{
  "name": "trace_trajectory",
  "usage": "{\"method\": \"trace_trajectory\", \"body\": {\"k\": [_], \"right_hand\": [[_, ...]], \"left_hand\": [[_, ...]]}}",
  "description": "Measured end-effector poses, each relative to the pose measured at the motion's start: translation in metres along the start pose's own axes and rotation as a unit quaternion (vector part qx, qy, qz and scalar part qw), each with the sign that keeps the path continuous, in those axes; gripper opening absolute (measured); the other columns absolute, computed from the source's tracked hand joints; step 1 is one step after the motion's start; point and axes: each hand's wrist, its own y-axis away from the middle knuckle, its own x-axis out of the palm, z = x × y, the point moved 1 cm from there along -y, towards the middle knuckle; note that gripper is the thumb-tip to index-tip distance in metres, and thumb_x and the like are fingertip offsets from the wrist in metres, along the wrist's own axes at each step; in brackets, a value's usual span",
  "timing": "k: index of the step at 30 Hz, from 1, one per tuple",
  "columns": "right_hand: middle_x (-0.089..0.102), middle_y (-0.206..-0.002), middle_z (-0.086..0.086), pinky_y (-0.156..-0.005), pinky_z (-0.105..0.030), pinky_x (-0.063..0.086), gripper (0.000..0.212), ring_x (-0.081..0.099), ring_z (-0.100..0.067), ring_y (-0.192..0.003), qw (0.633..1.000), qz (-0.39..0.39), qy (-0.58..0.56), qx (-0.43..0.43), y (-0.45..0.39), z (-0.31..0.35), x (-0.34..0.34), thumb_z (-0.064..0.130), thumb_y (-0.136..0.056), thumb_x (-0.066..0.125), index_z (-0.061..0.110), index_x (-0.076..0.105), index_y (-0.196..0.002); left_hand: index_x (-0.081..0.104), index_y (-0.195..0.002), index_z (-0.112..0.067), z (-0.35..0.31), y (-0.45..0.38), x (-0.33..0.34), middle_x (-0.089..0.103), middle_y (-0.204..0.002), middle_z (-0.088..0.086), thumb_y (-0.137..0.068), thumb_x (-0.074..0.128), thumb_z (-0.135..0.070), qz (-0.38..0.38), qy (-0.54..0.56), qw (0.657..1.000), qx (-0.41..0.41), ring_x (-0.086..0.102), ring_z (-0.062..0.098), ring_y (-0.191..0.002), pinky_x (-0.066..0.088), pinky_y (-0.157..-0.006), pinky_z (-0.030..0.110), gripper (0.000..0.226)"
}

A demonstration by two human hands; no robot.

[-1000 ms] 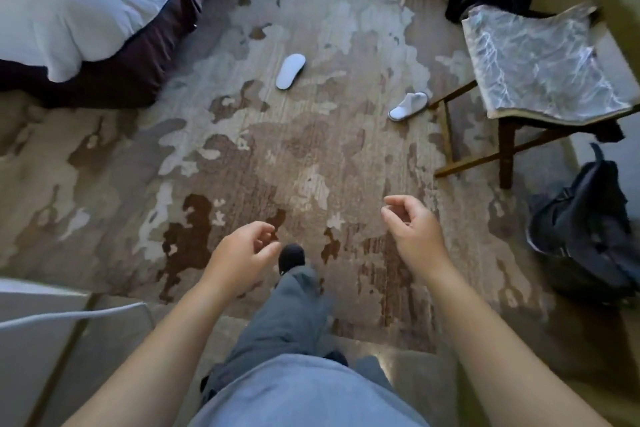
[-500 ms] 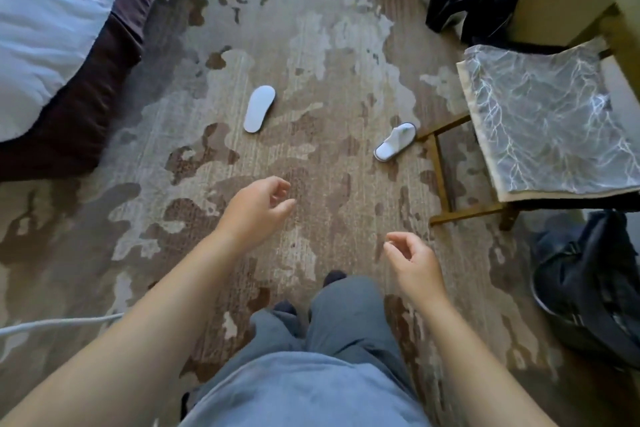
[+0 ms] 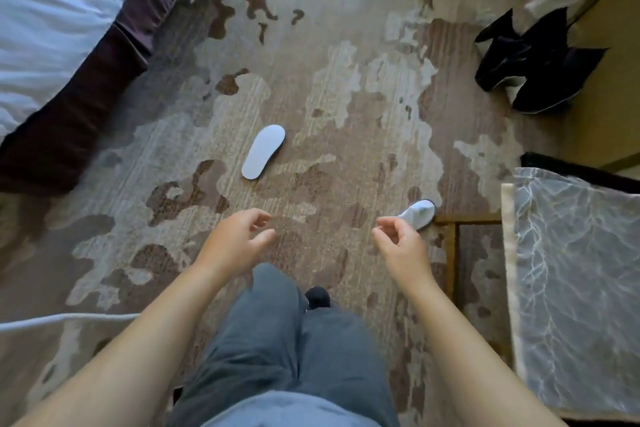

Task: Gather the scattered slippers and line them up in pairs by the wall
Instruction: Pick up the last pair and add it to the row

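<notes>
**Inspector A:** Slippers, two in view, both white, both on the patterned carpet (image 3: 346,107), well apart from each other. Start near, please.

**Inspector B:** Nearest the camera: grey trousers (image 3: 294,350) and one dark-socked foot (image 3: 317,296) on the carpet. A white cable (image 3: 62,320) runs in from the left edge. Both forearms are stretched forward and down.

**Inspector A:** State of the hands?

**Inspector B:** Left hand (image 3: 235,241): fingers loosely curled, thumb apart, nothing in it. Right hand (image 3: 398,243): fingers loosely curled, thumb and forefinger tips close together, nothing in it. Neither touches a slipper.

**Inspector A:** Position of each slipper?

**Inspector B:** The right-hand slipper (image 3: 419,213) lies upright, strap showing, just beyond the right hand's fingertips in the picture and close beside the front leg of a wooden stool (image 3: 450,246). Its near end is hidden behind the hand. The stool carries a pale cushion (image 3: 575,288) with a vein pattern. The other slipper (image 3: 264,151) lies sole up, farther out, ahead of the left hand, in open carpet between bed and stool.

**Inspector A:** Farther still?

**Inspector B:** A bed (image 3: 45,21) with white bedding and a dark purple skirt fills the upper left corner. At upper right, a pair of black shoes (image 3: 533,62) with white soles stands against a yellowish wall (image 3: 602,80). Neither slipper is at that wall.
</notes>
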Motion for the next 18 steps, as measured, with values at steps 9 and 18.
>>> {"method": "trace_trajectory", "body": {"k": [9,18], "right_hand": [[0.057,-0.105,-0.003,-0.080,-0.023,0.036,0.025,0.051,-0.012,-0.094,0.997,0.050,0.052,0.012,-0.204,0.040,0.027,0.014,-0.088,0.052,0.010,0.053,-0.112],[0.053,-0.113,-0.005,-0.085,-0.024,0.036,0.025,0.050,-0.017,-0.103,0.980,0.131,0.151,0.009,-0.414,-0.052,0.141,0.014,-0.086,0.055,0.011,0.056,-0.111]], "left_hand": [[0.054,-0.117,-0.011,0.007,-0.191,0.003,0.057,-0.124,0.010,-0.086,0.054,-0.023,0.035,0.009,0.997,-0.066,0.052,0.023,-0.113,0.038,-0.094,0.030,0.033],[0.052,-0.118,-0.013,0.087,-0.436,0.062,0.053,-0.128,0.007,-0.087,0.052,-0.024,0.019,0.025,0.996,-0.083,0.047,0.021,-0.119,0.034,-0.095,0.028,0.033]]}}
